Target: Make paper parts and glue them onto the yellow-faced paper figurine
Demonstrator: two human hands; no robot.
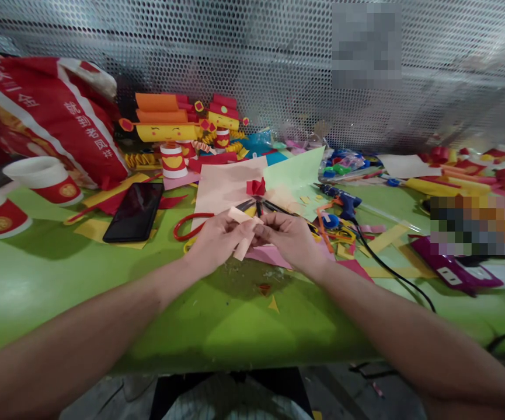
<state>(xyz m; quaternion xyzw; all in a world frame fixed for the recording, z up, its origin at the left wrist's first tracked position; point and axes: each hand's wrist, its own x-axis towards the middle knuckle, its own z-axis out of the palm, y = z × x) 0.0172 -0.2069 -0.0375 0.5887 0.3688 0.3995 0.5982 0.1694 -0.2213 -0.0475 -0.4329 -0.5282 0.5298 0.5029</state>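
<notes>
Both my hands meet over the middle of the green table (164, 326). My left hand (219, 236) is closed on pale peach paper strips (244, 248), one lying across another at an angle. The thumb and fingers of my right hand (289, 236) pinch the same strips at their right side. Just beyond my fingers, a small folded red paper piece (256, 186) rests on a pale pink sheet (223, 184). Red-handled scissors (186, 227) lie beside my left hand, partly covered. Pink paper (267, 255) lies beneath my right hand.
A black phone (133, 212) and paper cups (48, 179) are at left. Paper figures (167, 131) stand behind. A blue glue gun (342, 198) lies right, its black cord (396, 274) running toward the front edge. A purple power strip (453, 265) sits farther right, among paper scraps.
</notes>
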